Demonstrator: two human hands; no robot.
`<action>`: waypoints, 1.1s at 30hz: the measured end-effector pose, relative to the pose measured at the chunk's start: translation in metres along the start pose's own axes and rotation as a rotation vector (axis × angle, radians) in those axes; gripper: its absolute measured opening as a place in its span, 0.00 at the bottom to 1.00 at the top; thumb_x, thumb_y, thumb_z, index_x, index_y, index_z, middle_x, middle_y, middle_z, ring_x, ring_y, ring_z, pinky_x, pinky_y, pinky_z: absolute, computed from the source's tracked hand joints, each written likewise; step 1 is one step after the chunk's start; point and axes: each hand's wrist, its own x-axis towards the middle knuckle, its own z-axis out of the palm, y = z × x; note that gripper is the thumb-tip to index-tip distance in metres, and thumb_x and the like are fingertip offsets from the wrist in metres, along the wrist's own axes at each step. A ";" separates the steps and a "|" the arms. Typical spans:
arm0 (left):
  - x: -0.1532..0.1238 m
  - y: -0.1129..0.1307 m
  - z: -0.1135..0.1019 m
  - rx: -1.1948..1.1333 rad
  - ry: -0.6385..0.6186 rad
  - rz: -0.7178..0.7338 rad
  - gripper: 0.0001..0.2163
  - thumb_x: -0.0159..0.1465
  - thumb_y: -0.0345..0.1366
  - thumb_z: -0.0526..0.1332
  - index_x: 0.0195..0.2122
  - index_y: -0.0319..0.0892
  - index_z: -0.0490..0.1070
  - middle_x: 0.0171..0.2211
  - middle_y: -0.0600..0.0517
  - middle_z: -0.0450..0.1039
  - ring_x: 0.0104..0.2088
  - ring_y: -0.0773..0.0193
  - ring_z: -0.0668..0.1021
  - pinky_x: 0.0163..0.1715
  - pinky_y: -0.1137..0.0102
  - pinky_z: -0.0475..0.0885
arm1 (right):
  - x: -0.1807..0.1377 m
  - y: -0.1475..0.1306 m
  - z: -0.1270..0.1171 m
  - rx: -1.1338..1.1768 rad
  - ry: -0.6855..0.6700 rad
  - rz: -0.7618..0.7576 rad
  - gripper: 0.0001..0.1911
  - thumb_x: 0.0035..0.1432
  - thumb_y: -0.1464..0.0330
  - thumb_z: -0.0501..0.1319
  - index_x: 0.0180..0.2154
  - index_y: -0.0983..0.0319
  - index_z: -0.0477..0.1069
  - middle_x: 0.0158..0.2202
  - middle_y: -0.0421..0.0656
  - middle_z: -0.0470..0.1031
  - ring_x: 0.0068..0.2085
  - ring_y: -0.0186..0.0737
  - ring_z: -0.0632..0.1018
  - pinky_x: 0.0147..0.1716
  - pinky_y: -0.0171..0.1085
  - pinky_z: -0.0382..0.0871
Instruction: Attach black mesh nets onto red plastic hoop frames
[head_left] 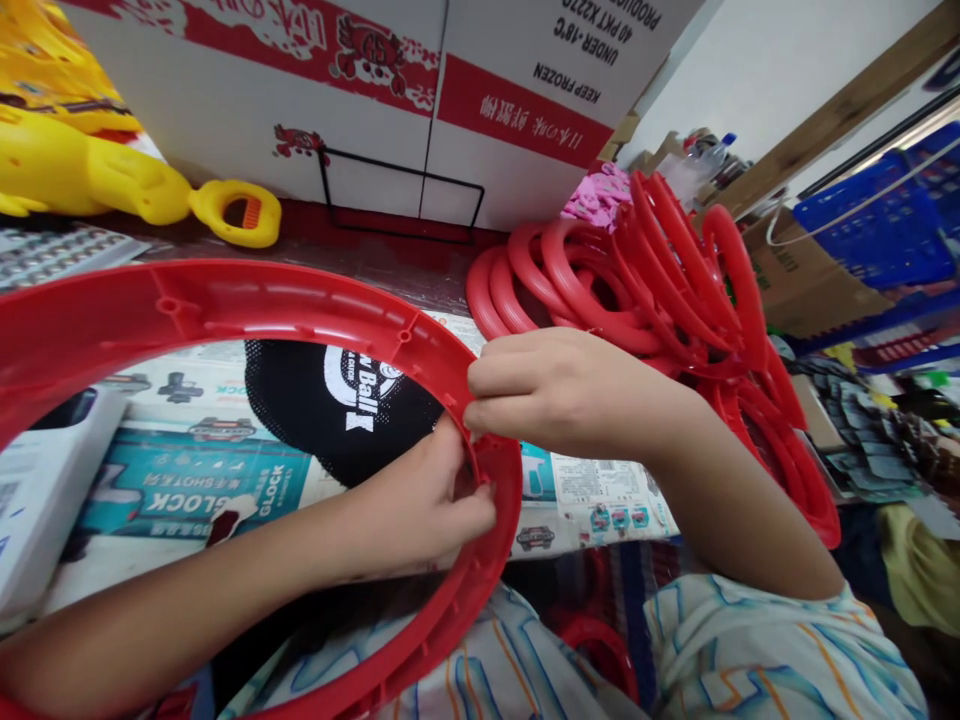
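Item: large red ring, apparently moulded plastic, channelled and ribbed; I hold it across the near edge of the table, its closest arc over my lap.
Left hand: put through the ring, thumb and fingers closed on its inner edge at the right end.
Right hand: fingers curled together, tips at that same edge; exactly what they pinch, I cannot tell.
Handling, my estimate: light for its breadth, slightly springy, slick where glossy; small bosses likeliest to crack.
Best hold: inner edge between ribs, thumb in the channel.
Adjoining: piled red rings, toward the table's right edge.
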 end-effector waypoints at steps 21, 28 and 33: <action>0.001 0.005 -0.001 0.098 0.012 0.089 0.10 0.62 0.35 0.58 0.43 0.45 0.60 0.26 0.58 0.65 0.25 0.64 0.71 0.25 0.69 0.68 | 0.012 -0.003 -0.012 -0.012 -0.206 0.061 0.23 0.71 0.74 0.48 0.25 0.64 0.71 0.23 0.35 0.64 0.25 0.26 0.63 0.24 0.36 0.49; 0.001 0.001 -0.002 0.109 -0.009 0.001 0.11 0.62 0.38 0.59 0.42 0.45 0.58 0.29 0.55 0.67 0.26 0.65 0.72 0.22 0.71 0.67 | 0.015 0.011 -0.006 0.174 -0.140 0.092 0.33 0.72 0.60 0.41 0.27 0.68 0.76 0.25 0.32 0.69 0.33 0.23 0.69 0.31 0.35 0.56; 0.004 0.001 -0.005 0.111 -0.069 -0.129 0.11 0.62 0.40 0.57 0.42 0.45 0.56 0.24 0.59 0.64 0.21 0.66 0.70 0.18 0.73 0.63 | 0.020 0.011 0.000 0.173 -0.269 0.169 0.23 0.71 0.65 0.51 0.30 0.66 0.78 0.26 0.34 0.71 0.33 0.24 0.70 0.29 0.35 0.54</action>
